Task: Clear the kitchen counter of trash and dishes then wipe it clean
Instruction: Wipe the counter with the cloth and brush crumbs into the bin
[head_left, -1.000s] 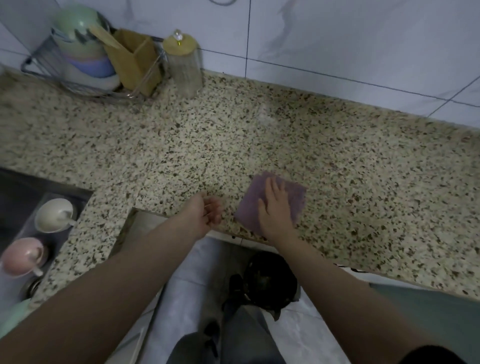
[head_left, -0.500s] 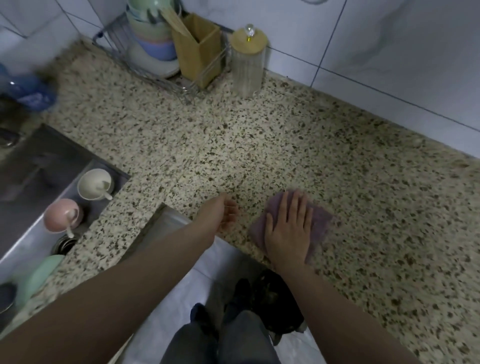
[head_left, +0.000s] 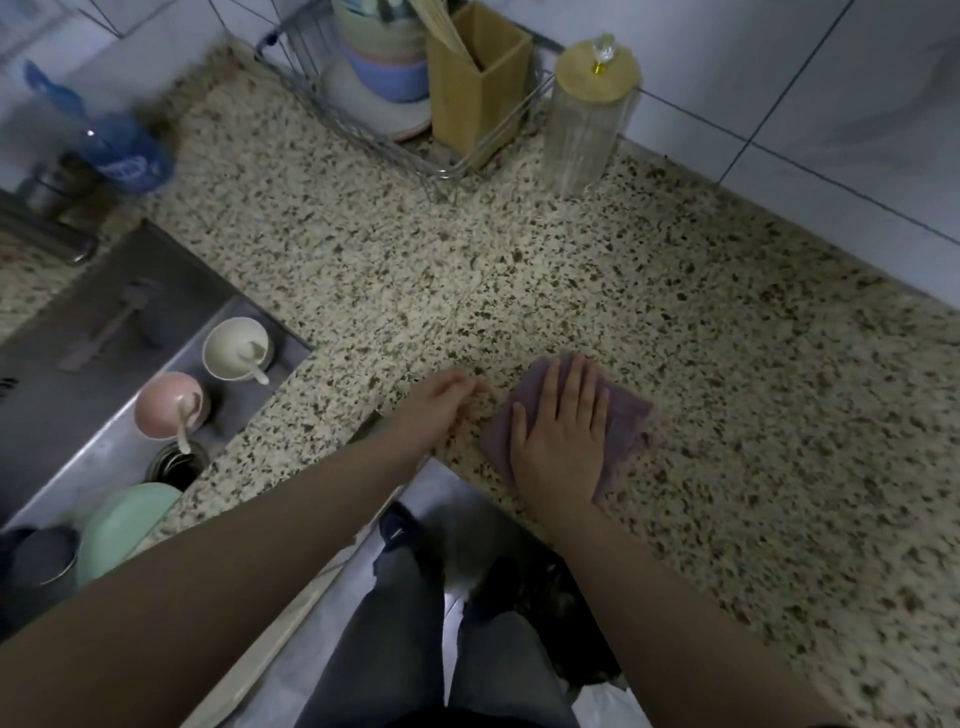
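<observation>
A purple cloth (head_left: 626, 423) lies flat on the speckled stone counter (head_left: 519, 270) near its front edge. My right hand (head_left: 563, 431) presses down on it with straight, spread fingers. My left hand (head_left: 441, 405) rests on the counter just left of the cloth, fingers loosely bent, holding nothing. In the steel sink (head_left: 104, 332) at the left sit a cream cup (head_left: 236, 348) and a pink cup (head_left: 169, 402), each with a spoon, and a green bowl (head_left: 124, 525).
A wire rack (head_left: 415, 150) at the back holds stacked bowls (head_left: 384, 67) and a wooden utensil box (head_left: 475, 88). A ribbed glass jar with a wooden lid (head_left: 587, 114) stands beside it. A blue bottle (head_left: 124, 150) stands back left. A black trash bag (head_left: 540, 587) is on the floor below.
The view has swung left and down, bringing the sink and its dishes into sight. My right hand stays pressed on the cloth; relative to the jar it sits further right.
</observation>
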